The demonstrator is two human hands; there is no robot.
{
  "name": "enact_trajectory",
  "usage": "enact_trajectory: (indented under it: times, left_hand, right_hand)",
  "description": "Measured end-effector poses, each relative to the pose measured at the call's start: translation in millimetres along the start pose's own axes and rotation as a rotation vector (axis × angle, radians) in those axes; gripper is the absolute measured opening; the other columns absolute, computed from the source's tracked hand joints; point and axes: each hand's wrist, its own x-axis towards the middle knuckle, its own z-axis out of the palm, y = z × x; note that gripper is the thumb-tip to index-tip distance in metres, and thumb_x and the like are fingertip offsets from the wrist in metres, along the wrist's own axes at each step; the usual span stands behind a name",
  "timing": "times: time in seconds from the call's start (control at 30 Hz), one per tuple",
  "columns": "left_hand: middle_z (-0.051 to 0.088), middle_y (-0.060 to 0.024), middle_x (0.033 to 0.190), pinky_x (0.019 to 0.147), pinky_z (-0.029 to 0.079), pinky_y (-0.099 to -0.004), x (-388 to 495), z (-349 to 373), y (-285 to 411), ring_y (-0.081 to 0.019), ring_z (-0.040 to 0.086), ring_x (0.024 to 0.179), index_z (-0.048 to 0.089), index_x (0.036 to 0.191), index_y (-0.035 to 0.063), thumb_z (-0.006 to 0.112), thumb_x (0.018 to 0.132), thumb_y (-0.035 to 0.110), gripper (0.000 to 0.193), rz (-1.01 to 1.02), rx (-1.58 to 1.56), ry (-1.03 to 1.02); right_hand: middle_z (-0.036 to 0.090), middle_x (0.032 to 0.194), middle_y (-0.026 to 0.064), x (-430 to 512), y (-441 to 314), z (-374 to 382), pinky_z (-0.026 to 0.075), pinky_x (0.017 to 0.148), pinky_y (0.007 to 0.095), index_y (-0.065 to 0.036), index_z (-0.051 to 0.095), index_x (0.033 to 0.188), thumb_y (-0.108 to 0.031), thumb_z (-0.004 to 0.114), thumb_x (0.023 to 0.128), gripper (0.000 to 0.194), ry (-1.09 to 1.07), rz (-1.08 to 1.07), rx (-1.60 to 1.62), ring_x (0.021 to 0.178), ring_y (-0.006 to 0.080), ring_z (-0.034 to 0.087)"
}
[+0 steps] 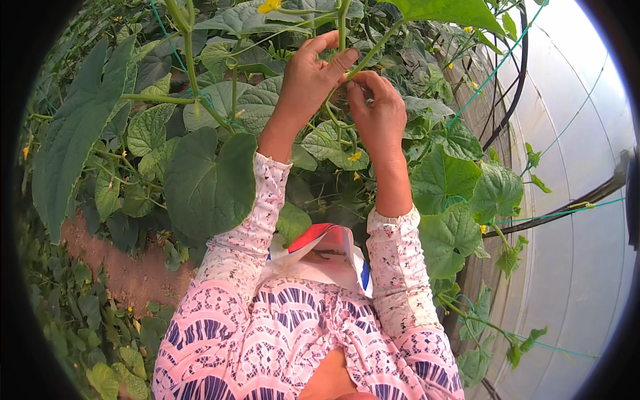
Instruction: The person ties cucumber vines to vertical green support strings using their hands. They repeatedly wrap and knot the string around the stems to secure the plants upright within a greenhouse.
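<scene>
Before me a cucumber vine [342,25] climbs past my fingers, a leaf stalk [376,46] branching off it up to a broad leaf [445,11]. My left hand [312,75] holds the stem, with its forefinger behind and thumb in front. Just below and to the right, my right hand [379,112] pinches at the joint where stalk and stem meet; its fingertips hide whatever small part lies between them. Under both hands hang thin shoots and a yellow flower [354,156]. An open white, red and blue bag [320,265] sits at my waist between the forearms.
A large leaf [212,182] overlaps my left forearm. Green twine [492,75] runs among the vines. On the right stand a plastic greenhouse wall [560,150] and a dark curved pipe [560,212]. Bare reddish soil [135,272] shows at lower left.
</scene>
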Motion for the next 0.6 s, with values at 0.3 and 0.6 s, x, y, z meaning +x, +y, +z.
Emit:
enact_trajectory:
  times: [0.3,0.6]
  left_hand:
    - [0.061,0.0038,0.074,0.049,0.038,-0.0185,27.5,12.9,35.0,-0.0018,0.048,0.055,0.067,0.096,0.0052,0.066,0.09,0.02,0.016,0.085,0.026,0.022]
    - [0.061,0.0009,0.069,0.051,0.042,-0.023,35.5,39.7,12.6,-0.0055,0.052,0.056,0.064,0.083,0.0035,0.063,0.091,0.022,0.02,0.165,0.066,0.058]
  right_hand:
    - [0.063,0.082,0.0054,-5.1,0.5,-20.7,0.05,0.067,0.0335,-0.009,0.066,0.09,-0.017,0.063,0.083,0.012,0.029,0.021,0.129,0.076,0.0228,0.062]
    - [0.059,0.122,0.0136,-78.4,52.6,-48.3,0.052,0.08,0.0323,-0.006,0.061,0.117,-0.007,0.063,0.086,0.03,0.08,0.158,0.214,0.106,0.0234,0.059]
